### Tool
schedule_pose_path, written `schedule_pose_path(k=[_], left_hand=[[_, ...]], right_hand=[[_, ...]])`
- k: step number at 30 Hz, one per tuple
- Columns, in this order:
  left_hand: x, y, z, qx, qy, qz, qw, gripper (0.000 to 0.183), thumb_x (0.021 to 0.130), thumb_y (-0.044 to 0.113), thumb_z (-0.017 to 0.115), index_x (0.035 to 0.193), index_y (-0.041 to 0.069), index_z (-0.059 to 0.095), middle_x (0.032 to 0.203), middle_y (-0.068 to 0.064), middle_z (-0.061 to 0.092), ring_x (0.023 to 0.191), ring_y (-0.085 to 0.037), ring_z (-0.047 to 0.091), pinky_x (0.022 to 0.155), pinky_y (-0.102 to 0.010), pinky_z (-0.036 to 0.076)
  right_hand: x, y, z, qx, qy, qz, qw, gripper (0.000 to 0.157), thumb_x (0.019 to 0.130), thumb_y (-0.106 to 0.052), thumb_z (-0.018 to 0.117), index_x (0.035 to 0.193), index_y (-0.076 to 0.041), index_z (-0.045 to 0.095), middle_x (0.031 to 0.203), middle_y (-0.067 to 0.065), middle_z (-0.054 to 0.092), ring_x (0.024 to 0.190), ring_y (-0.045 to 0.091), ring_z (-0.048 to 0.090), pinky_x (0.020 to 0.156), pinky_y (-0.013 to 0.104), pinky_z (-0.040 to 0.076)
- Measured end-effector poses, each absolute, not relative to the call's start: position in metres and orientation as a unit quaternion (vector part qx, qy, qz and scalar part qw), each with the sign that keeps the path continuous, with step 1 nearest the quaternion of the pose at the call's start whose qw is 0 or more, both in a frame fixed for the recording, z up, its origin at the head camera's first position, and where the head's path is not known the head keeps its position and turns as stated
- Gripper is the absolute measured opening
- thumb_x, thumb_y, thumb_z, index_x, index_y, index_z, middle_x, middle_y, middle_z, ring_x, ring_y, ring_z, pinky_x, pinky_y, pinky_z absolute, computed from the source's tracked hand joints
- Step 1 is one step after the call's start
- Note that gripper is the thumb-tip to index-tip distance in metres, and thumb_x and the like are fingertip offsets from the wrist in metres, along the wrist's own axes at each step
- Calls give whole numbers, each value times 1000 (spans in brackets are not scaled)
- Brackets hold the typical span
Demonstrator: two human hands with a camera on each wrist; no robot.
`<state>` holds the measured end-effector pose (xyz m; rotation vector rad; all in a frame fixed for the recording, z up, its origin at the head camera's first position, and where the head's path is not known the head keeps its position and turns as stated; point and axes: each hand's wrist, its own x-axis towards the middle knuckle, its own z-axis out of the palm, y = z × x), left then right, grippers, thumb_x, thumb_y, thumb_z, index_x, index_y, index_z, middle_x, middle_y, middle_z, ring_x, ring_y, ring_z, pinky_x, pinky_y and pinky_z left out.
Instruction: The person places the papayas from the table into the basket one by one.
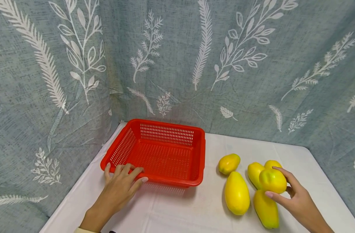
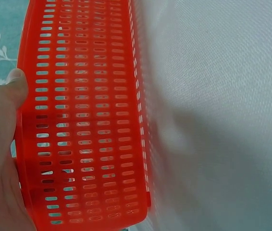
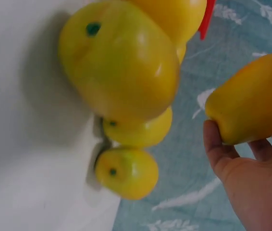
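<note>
At the near left rim of a red plastic basket, my left hand grips the edge, fingers over the rim. In the left wrist view, the thumb lies along the rim of the basket. My right hand holds up a yellow fruit with a blunt, slightly lobed end, between thumb and fingers. The right wrist view shows this fruit tapering and orange-yellow, clear of the others. Beneath it lie a long yellow fruit and two smaller yellow fruits, one of them partly hidden.
Left of that group, a large oval yellow fruit and a smaller orange-yellow one lie on the white tablecloth. The basket's floor shows bare. A grey-green curtain with white leaf prints hangs behind and at both sides.
</note>
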<state>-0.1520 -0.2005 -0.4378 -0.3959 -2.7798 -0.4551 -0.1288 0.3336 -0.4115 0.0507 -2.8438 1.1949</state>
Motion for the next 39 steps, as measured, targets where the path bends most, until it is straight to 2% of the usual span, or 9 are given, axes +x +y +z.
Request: schedule_pose_path(k=[3,14,19,25,31,39], left_hand=[[-152,-201,-438,-136,-966,-159,149,38,102,46,66,127,18,72,116,-10,64,117,-38,54,110,-80,14],[-153,-200,-438,-134,-968,-158,144,40,102,47,66,127,17,73,116,-11,64,116,-38,54,111,-80,14],[-153,-199,-438,-138,-966,-160,150,38,102,46,66,126,18,73,114,-10,64,114,-38,54,111,-80,14],[-152,-200,-438,-137,-966,-161,147,38,102,46,66,126,17,73,113,-11,64,115,-38,54,111,-80,13],[-153,-200,-438,-135,-967,-158,145,39,103,47,65,127,18,73,114,-12,64,116,-38,54,110,-79,14],[-153,-199,-439,-137,-965,-166,151,37,102,46,67,126,17,73,111,-10,63,114,-37,53,110,-80,12]], right_hand=[[-133,321,-409,30,-914,403,28,76,99,-34,78,161,-18,37,161,13,42,116,-8,45,89,3,41],[-144,281,-405,76,-883,462,20,70,100,-28,78,159,-21,41,156,6,46,120,-3,54,97,6,44],[-149,262,-403,106,-852,512,12,69,100,-20,77,159,-20,41,158,6,45,127,-2,53,102,7,42],[-156,240,-402,137,-816,561,3,67,99,-12,76,157,-17,43,157,7,46,132,5,55,106,12,45],[-162,221,-401,142,-805,575,-12,67,97,-15,79,154,-26,46,157,4,46,125,23,62,98,25,57],[-170,194,-401,171,-789,589,-21,66,94,-16,82,151,-29,50,146,3,55,116,32,66,97,30,58]])
